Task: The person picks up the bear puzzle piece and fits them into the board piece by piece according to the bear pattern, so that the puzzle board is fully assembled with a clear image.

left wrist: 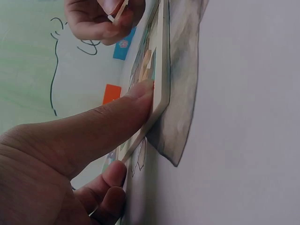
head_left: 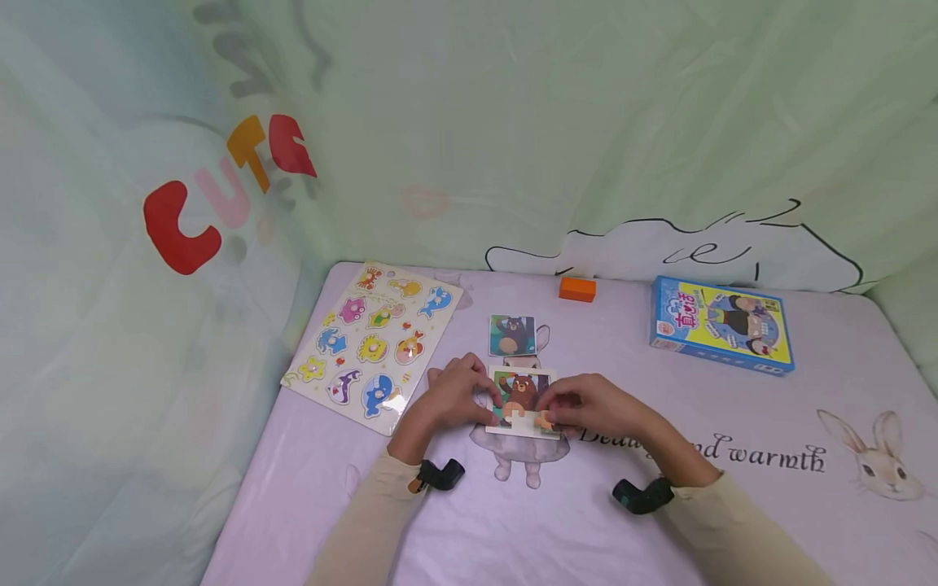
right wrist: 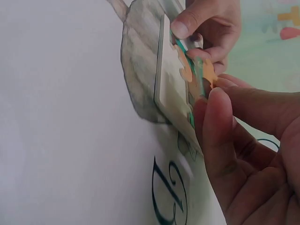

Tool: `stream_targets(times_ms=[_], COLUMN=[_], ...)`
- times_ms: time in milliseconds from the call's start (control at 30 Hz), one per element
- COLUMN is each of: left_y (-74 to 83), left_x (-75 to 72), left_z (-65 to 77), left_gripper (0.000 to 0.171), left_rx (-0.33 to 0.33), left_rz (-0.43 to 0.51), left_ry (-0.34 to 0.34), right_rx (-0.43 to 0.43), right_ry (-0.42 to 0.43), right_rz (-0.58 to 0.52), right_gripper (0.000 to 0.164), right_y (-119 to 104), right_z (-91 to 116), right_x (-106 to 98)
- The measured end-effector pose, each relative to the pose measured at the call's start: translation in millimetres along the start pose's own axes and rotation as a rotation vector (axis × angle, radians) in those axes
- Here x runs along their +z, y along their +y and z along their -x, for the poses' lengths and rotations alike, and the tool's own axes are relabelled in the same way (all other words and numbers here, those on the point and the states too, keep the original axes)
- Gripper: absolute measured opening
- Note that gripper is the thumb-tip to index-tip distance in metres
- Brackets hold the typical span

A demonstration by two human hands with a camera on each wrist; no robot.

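A small jigsaw puzzle board [head_left: 516,432] with a brown bear picture lies on the cloth, a pale gap showing along its lower part. My left hand [head_left: 458,395] holds its left side; the thumb [left wrist: 136,101] rests on top near the corner and the other fingers are at the edge. Between thumb and fingertips, my right hand [head_left: 592,405] pinches an orange and green puzzle piece [right wrist: 209,71], tilted up over the board's lower right. A square bear picture card [head_left: 512,335] lies just beyond the board.
To the left lies a large board of sea-animal knob pieces [head_left: 374,350]. An orange block [head_left: 577,289] sits near the back edge, and a blue and yellow box [head_left: 721,325] lies at back right. Printed curtains [head_left: 513,122] hang behind and at the sides.
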State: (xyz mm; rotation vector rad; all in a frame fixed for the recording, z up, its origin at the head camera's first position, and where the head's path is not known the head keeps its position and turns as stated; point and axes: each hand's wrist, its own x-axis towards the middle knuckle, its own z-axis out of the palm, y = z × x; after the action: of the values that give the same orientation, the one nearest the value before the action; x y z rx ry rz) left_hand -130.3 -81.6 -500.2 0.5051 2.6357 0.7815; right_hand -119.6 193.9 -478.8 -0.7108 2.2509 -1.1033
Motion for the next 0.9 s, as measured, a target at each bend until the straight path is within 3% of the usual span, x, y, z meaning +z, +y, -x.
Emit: stream_targets(times_ms=[267,467,900], left_y=[0.0,0.6,1.8], left_x=[-1.2,-1.8,-1.2], left_z=[-0.2,-0.2,0.4], left_gripper=[0.018,0.018,0.018], left_rx=[-0.002,-0.006,-0.011], left_rz=[-0.001,0.002,0.002], left_ry=[-0.007,-0.010,-0.008], right_rx=[-0.028,0.018,0.107], right_ry=[0.013,0.067,0.202], right_rz=[-0.017,-0.005,0.085], right_gripper=[0.031,0.017,0.011], right_y=[-4,-6,-16], right_z=[-11,-17,-24], right_x=[7,15,28])
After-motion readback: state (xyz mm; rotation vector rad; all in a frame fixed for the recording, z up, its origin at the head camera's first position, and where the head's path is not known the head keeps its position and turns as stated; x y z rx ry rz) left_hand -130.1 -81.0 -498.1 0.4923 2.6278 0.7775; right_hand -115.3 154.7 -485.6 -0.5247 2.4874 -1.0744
